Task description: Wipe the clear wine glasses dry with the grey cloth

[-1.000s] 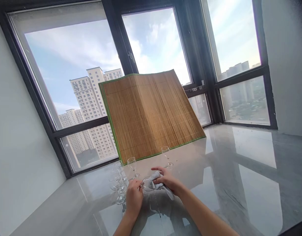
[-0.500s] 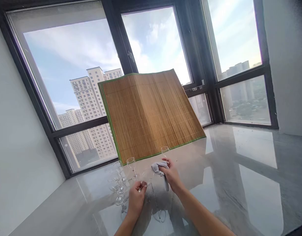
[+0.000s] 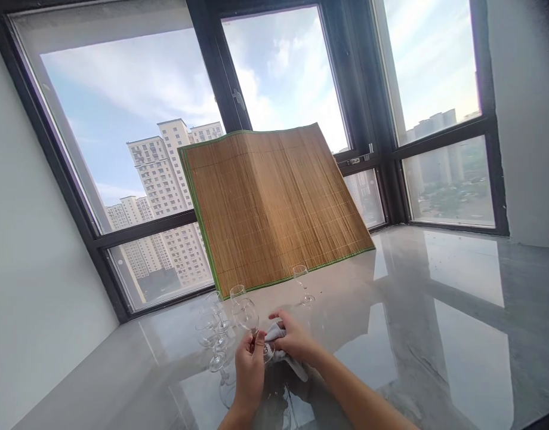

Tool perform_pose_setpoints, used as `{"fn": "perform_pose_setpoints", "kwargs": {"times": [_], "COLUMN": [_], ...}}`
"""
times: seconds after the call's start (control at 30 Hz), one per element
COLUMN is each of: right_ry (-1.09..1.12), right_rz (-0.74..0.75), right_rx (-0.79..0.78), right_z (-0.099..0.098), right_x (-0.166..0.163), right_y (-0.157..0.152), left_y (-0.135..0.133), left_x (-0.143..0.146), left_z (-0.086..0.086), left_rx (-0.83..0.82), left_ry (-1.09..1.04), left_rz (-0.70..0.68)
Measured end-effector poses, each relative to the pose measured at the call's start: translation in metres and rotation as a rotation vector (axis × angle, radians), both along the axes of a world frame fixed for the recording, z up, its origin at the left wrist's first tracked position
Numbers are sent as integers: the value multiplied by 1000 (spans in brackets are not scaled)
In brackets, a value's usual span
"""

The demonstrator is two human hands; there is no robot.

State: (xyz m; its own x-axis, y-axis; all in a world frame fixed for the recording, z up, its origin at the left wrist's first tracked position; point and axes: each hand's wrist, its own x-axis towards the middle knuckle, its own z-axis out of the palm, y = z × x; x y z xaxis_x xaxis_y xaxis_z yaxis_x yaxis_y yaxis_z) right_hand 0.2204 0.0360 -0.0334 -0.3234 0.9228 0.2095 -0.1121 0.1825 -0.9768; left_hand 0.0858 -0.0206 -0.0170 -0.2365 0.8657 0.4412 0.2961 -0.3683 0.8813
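My left hand (image 3: 250, 370) grips the stem of a clear wine glass (image 3: 246, 315), which stands upright with its bowl above my fingers. My right hand (image 3: 292, 337) is closed on a small grey cloth (image 3: 274, 333) and presses it against the lower part of that glass. A loose end of the cloth hangs below my right wrist. Both hands hover low over the glossy grey table (image 3: 413, 322).
Several empty wine glasses (image 3: 212, 331) stand clustered left of my hands. One more wine glass (image 3: 302, 282) stands apart behind my right hand. A bamboo mat (image 3: 274, 203) leans against the black-framed windows (image 3: 212, 71) at the back. A white wall (image 3: 28, 269) runs along the left.
The held glass has swung from lying sideways to upright. My right hand came back toward me with the cloth and now presses it at the glass's base. The view tilted slightly down.
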Motion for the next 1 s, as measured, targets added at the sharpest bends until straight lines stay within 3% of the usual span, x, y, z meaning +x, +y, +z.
{"fn": "perform_pose_setpoints", "kwargs": {"times": [0.13, 0.33, 0.67, 0.73, 0.9, 1.0], "right_ry": [146, 261, 400, 418, 458, 487], "right_rz": [55, 110, 96, 25, -137, -160], "right_rx": [-122, -232, -340, -335, -295, -272], "right_z": [10, 19, 24, 26, 29, 28], "right_x": [2, 8, 20, 21, 25, 28], "right_y": [-6, -14, -13, -12, -7, -2], "left_y": [4, 15, 20, 20, 20, 21], "left_x": [-7, -19, -14, -14, -14, -16], "left_z": [3, 4, -12, -12, -11, -12], "left_rx": [-20, -82, -297, -288, -170, -159], "left_ry": [-28, -67, -329, -262, 256, 432], "left_rz": [126, 165, -78, -73, 28, 68]}}
